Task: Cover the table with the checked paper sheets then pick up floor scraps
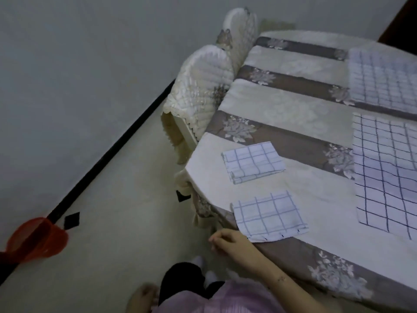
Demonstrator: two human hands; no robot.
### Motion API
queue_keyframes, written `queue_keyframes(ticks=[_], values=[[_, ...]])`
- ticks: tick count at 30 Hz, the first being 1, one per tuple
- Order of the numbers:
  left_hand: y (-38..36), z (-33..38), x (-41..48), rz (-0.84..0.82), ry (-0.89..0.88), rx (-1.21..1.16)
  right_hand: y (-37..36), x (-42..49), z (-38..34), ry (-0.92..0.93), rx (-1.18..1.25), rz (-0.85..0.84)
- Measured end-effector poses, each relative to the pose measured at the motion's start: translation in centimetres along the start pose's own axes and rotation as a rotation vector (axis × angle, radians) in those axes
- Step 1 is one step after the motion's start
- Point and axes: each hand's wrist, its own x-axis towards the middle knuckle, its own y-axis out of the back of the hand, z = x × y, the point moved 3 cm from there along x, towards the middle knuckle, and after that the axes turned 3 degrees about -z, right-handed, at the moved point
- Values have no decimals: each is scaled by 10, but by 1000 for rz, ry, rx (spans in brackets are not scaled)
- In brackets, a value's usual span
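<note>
Tablecloth [282,105] lying striped under checked paper sheets [383,172] at three o'clock — right hand [225,241] loosely curled, empty; left hand [141,298] blurred, grip unclear.

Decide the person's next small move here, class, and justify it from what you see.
Probably lift the right hand to the nearest folded checked sheet and unfold it. Two sheets already lie spread, two remain folded, and much of the tablecloth is bare. The hand hangs beside the table edge, apparently holding nothing.
</note>
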Motion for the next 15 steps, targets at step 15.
queue_keyframes(ticks=[15], values=[[-35,296,29,-73,-1214,1078,131,-33,0,-241,-302,921]])
